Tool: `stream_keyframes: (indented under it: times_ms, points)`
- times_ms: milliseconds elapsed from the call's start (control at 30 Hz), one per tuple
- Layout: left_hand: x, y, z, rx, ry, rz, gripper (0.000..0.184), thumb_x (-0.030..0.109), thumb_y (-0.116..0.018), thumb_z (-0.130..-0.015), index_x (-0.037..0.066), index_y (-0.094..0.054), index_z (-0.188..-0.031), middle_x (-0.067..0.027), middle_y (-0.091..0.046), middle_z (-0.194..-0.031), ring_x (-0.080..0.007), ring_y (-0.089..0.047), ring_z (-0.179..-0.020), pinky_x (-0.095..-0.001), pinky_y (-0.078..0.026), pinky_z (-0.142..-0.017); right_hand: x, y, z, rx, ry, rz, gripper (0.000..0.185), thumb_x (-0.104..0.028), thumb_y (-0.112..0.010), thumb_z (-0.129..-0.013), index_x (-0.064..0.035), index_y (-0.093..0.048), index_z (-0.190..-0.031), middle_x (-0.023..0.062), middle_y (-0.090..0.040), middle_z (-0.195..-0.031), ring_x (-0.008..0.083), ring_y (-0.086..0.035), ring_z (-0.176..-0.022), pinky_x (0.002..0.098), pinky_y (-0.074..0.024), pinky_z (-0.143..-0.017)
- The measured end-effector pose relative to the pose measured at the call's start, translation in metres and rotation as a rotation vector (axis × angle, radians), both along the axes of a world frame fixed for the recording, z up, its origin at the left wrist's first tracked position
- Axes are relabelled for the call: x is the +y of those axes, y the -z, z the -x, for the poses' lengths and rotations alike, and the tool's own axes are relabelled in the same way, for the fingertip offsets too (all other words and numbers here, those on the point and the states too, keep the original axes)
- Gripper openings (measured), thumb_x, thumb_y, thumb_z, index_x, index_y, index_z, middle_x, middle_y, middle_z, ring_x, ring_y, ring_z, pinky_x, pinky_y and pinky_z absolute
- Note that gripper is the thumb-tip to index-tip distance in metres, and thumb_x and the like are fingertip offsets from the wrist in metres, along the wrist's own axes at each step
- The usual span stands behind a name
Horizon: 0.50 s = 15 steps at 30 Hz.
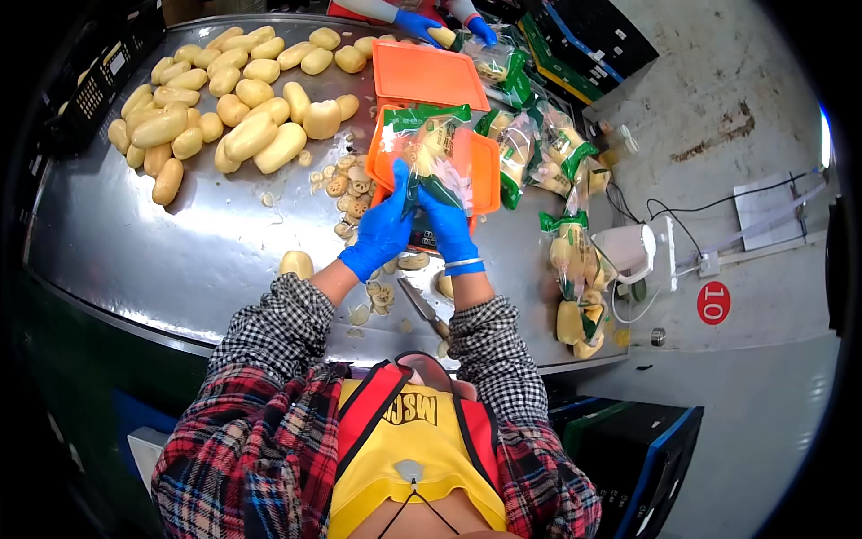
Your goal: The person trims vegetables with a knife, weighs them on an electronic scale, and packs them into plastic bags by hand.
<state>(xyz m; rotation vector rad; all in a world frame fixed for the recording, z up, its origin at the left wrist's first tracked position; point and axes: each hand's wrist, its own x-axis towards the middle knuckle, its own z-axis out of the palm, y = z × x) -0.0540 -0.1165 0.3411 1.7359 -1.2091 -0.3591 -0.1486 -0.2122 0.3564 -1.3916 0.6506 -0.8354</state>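
Note:
Both my hands wear blue gloves and meet at the near end of a clear plastic bag with green edges (435,148), which holds pale lotus root pieces. My left hand (384,232) grips the bag's near left side, thumb up along it. On its near right side, my right hand (446,223) is closed too. The bag lies over an orange tray (487,175), hiding much of it. A dark device with a display (422,239) shows partly under my hands. Nearer me, a knife (424,304) lies on the metal table (296,211) beside cut lotus root slices (382,295).
Peeled lotus roots (253,135) are heaped at the back left, with cut end slices (352,190) beside the tray. Another orange tray (426,74) is behind. Filled bags (567,251) line the right side. Across the table, a co-worker's gloved hands (418,25) hold a lotus root.

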Motion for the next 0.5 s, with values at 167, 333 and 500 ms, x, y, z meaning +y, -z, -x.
stream_keyframes:
  times_ms: [167,333,500]
  points:
    - [-0.005,0.000,0.006,-0.057,0.043,0.193,0.082,0.014,-0.055,-0.084,0.016,-0.006,-0.150,-0.0242,-0.061,-0.072,-0.0388,-0.061,-0.061,-0.0456,-0.046,-0.053,-0.012,0.026,0.012,0.141,0.193,0.356,0.028,-0.001,-0.055,-0.086,0.0036,-0.058,-0.113,0.0123,-0.064,-0.105,0.0229,-0.061,-0.094,0.0326,-0.0490,-0.079]
    - [-0.002,-0.015,0.014,-0.098,0.066,0.134,0.082,0.012,-0.057,-0.082,0.010,-0.010,-0.149,-0.0199,-0.059,-0.066,-0.0356,-0.058,-0.051,-0.0443,-0.043,-0.046,0.016,0.000,0.021,0.116,0.185,0.245,0.027,-0.003,-0.057,-0.089,0.0024,-0.055,-0.115,0.0097,-0.061,-0.109,0.0178,-0.058,-0.096,0.0301,-0.0482,-0.083]
    - [-0.004,-0.037,0.017,-0.331,0.111,0.211,0.085,0.016,-0.062,-0.078,0.007,-0.016,-0.148,-0.0126,-0.061,-0.068,-0.0304,-0.059,-0.050,-0.0405,-0.043,-0.044,0.015,-0.002,0.024,0.024,0.260,0.379,0.027,-0.012,-0.061,-0.088,0.0016,-0.056,-0.111,0.0111,-0.062,-0.102,0.0208,-0.060,-0.091,0.0334,-0.0477,-0.081]
